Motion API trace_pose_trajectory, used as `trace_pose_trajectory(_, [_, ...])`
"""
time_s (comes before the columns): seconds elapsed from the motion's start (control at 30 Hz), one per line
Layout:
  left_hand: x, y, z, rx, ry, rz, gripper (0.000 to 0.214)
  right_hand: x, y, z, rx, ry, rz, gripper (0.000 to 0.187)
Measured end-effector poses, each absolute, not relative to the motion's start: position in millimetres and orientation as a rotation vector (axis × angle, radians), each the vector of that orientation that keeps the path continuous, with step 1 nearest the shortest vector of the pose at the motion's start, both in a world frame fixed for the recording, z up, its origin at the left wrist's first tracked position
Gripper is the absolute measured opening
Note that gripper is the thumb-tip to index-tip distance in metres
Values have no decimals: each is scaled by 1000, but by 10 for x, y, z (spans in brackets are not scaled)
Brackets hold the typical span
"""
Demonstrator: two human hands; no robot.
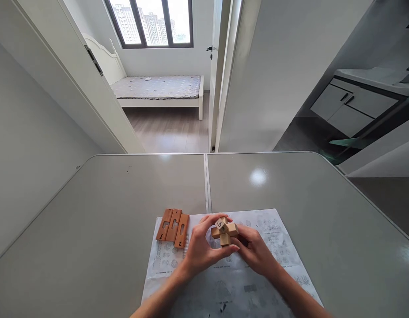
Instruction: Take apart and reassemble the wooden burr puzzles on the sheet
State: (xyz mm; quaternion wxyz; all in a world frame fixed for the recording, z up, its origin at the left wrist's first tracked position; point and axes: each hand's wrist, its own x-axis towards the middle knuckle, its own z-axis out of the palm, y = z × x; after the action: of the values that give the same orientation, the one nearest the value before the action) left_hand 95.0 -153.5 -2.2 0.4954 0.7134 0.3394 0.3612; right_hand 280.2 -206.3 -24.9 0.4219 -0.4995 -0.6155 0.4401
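Both hands hold a small burr puzzle (225,239) of pale wooden bars that cross one another, one bar end marked with a black character. My left hand (204,240) curves around its left side, with the thumb under the lower bar and fingers at the top. My right hand (254,249) grips it from the right, some fingers hidden behind the bars. Left of my hands lie three reddish-brown wooden pieces (173,227) side by side, with slots cut in them and numbers written on. Under everything is a printed instruction sheet (267,221) with small drawings.
The grey table (92,221) has a metal-edged seam (207,185) down its middle. Past its far edge, a doorway leads to a room with a bed (158,87) and a window (154,24). A white sink cabinet (353,104) stands to the right.
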Motion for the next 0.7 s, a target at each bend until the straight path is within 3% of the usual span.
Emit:
trace_pose_trajectory(0.43, [1005,-1573,15,1841,936,961,57,2727,-2131,-450,-1325,-1566,731,43])
trace_pose_trajectory(0.7, [954,-1545,1,1565,716,857,66,2856,-2072,-247,-1055,-1419,1504,42])
